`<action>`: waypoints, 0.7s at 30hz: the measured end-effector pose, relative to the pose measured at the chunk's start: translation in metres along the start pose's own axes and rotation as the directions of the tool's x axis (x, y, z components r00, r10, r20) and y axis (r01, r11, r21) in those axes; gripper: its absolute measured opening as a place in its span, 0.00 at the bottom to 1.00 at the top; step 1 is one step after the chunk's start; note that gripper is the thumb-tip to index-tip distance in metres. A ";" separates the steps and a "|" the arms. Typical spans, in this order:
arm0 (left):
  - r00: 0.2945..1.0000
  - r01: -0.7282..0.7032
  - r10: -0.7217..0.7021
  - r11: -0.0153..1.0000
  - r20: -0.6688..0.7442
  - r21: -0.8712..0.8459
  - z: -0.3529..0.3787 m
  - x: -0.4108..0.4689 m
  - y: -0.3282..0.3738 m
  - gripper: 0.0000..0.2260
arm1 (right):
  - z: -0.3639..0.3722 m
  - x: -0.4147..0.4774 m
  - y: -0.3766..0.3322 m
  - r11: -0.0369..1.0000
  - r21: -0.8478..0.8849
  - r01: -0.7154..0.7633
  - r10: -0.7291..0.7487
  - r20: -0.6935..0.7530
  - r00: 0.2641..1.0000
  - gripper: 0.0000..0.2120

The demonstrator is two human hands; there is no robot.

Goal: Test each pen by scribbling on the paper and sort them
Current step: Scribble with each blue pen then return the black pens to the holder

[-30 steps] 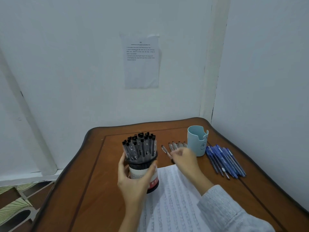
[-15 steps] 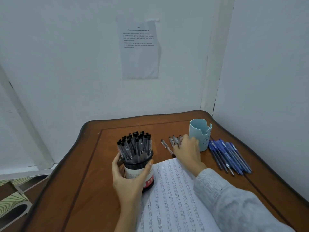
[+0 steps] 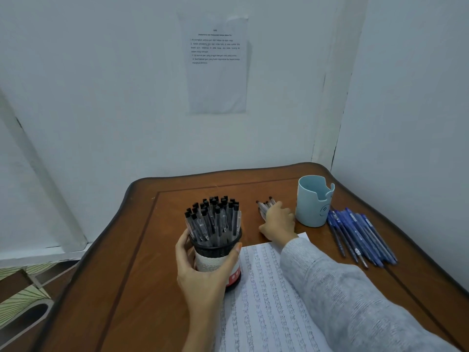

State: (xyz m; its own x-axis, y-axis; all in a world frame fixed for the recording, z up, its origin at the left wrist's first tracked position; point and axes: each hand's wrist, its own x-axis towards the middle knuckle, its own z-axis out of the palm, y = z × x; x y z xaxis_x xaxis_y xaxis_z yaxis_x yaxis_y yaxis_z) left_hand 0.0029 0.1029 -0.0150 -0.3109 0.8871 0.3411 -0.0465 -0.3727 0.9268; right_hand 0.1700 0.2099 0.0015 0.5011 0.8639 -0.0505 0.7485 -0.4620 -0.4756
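Our left hand has its grip clamped round the pen holder, probably so it won't tip. Right hand rests on the loose pens beside the blue cup; we can't tell if that grip's closed.

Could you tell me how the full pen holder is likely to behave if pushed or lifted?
The pen holder is probably top-heavy: the black-capped pens stand tall above its rim, so a high push might tip it. Packed full, it likely feels heavy for its size.
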 end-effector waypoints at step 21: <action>0.998 -0.030 0.029 0.999 0.056 0.015 0.002 -0.005 0.008 0.40 | -0.107 -0.106 -0.041 -0.160 0.963 0.219 -0.239 -0.253 0.938 0.12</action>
State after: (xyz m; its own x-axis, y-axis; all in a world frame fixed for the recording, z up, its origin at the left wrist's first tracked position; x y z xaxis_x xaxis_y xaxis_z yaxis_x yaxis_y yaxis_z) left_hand 0.0055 0.0958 -0.0092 -0.2584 0.8898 0.3763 -0.0229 -0.3950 0.9184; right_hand 0.1328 0.1162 0.1204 0.4011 0.8694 0.2886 -0.4275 0.4563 -0.7804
